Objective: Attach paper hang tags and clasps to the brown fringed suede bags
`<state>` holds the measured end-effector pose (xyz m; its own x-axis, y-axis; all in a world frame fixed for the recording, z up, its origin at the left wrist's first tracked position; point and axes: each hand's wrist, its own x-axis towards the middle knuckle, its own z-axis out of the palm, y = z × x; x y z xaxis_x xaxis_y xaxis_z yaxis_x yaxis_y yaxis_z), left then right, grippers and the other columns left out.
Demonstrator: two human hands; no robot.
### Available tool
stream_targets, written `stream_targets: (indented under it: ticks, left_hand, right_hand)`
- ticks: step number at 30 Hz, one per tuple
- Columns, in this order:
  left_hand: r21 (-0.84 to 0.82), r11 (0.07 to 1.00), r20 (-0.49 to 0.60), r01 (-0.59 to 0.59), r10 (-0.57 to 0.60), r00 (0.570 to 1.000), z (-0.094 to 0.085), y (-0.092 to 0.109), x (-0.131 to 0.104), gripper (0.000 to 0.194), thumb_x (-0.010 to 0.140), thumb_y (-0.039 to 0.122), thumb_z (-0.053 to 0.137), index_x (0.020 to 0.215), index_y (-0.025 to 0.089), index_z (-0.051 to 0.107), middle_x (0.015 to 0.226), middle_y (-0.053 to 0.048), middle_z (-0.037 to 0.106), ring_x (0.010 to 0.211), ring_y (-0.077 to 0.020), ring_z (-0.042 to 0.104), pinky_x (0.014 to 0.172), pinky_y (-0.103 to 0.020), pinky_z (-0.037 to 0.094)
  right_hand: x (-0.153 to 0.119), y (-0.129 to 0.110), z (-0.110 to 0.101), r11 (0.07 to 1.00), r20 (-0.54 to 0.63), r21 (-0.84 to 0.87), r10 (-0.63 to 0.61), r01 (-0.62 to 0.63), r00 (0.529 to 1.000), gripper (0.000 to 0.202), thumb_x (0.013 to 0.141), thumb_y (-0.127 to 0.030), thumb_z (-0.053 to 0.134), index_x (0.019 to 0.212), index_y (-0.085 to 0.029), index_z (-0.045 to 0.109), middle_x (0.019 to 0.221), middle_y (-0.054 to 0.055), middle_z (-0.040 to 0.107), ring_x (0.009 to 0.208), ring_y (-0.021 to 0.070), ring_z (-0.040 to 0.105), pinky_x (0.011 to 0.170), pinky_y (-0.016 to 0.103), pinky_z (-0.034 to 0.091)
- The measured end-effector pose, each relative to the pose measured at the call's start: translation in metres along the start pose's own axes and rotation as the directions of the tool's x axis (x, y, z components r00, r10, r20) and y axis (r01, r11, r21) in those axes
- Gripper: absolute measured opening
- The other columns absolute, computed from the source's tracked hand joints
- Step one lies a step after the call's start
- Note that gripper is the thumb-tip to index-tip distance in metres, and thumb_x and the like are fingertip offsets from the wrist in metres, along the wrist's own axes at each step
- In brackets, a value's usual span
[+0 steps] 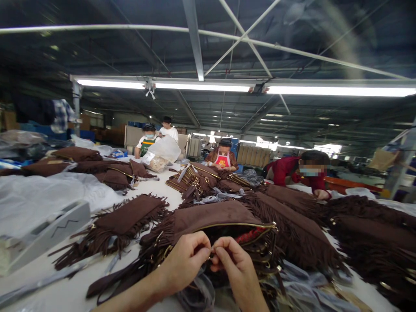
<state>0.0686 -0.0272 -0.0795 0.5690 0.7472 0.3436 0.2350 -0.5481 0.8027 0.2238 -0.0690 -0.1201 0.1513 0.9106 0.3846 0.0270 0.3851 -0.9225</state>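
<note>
Pinching something small at the gold zip, left hand [185,260] and right hand [234,262] meet fingertip to fingertip over the brown suede fringed bag [208,216], lower centre; zip gapes open, many bags piled right, unhandled

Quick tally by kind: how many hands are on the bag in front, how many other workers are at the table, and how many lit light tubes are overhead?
Hands on the open brown fringed bag: 2, left hand and right hand
Other workers: 4
Lit light tubes: 3
Total: 9
</note>
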Motion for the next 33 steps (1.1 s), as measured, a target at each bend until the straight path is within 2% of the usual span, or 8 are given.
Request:
stream_targets:
  ticks: [7, 13, 25, 29, 33]
  left_hand:
    - [0.046, 0.999, 0.019, 0.01, -0.011, 1.0, -0.002, 0.0037, -0.0007, 0.011, 0.079, 0.018, 0.049, 0.069, 0.016, 0.054, 0.065, 0.004, 0.051, 0.063, -0.0114, 0.043, 0.058, -0.023, 0.031]
    - [0.085, 0.996, 0.014, -0.008, 0.007, 1.0, -0.0029, 0.0048, -0.0013, 0.012, 0.079, 0.017, 0.047, 0.068, 0.017, 0.054, 0.064, 0.003, 0.05, 0.062, -0.0118, 0.043, 0.058, -0.023, 0.029]
    - [0.092, 0.996, 0.02, -0.005, 0.003, 1.0, -0.0032, 0.0005, -0.0004, 0.012, 0.078, 0.017, 0.047, 0.068, 0.017, 0.053, 0.065, 0.004, 0.051, 0.063, -0.0117, 0.044, 0.058, -0.024, 0.029]
    - [0.097, 0.995, 0.007, 0.002, -0.003, 1.0, -0.0017, 0.0021, -0.0001, 0.012, 0.078, 0.017, 0.046, 0.067, 0.017, 0.052, 0.065, 0.003, 0.052, 0.063, -0.0122, 0.044, 0.058, -0.024, 0.029]
    - [0.102, 0.995, -0.025, 0.016, -0.013, 1.0, 0.0019, -0.0005, 0.0001, 0.013, 0.077, 0.016, 0.046, 0.064, 0.018, 0.048, 0.063, 0.003, 0.05, 0.063, -0.0126, 0.044, 0.058, -0.025, 0.029]
  right_hand:
    - [0.0017, 0.0027, 0.0004, 0.999, 0.038, -0.038, 0.016, -0.015, 0.999, 0.04, 0.08, -0.059, 0.065, 0.075, -0.019, 0.063, 0.064, -0.001, 0.058, 0.06, 0.0149, 0.056, 0.059, 0.026, 0.05]
    - [0.0006, 0.0015, 0.0018, 0.999, -0.018, -0.044, -0.001, 0.0, 1.0, 0.04, 0.079, -0.058, 0.066, 0.073, -0.019, 0.063, 0.063, -0.001, 0.059, 0.062, 0.0157, 0.056, 0.061, 0.026, 0.05]
    - [0.0017, 0.0016, 0.0005, 0.999, 0.026, -0.04, 0.023, -0.022, 0.999, 0.038, 0.08, -0.055, 0.066, 0.073, -0.019, 0.062, 0.063, -0.001, 0.058, 0.061, 0.0157, 0.055, 0.061, 0.025, 0.047]
    - [0.0001, 0.0036, -0.0005, 0.977, 0.033, -0.203, -0.061, 0.067, 0.998, 0.031, 0.086, -0.048, 0.058, 0.074, -0.02, 0.064, 0.063, 0.0, 0.06, 0.062, 0.0169, 0.056, 0.062, 0.026, 0.046]
    - [-0.0012, 0.0033, 0.0027, 0.867, 0.044, -0.437, -0.245, 0.239, 0.969, 0.027, 0.092, -0.036, 0.051, 0.072, -0.022, 0.062, 0.064, 0.0, 0.058, 0.06, 0.0155, 0.055, 0.059, 0.024, 0.041]
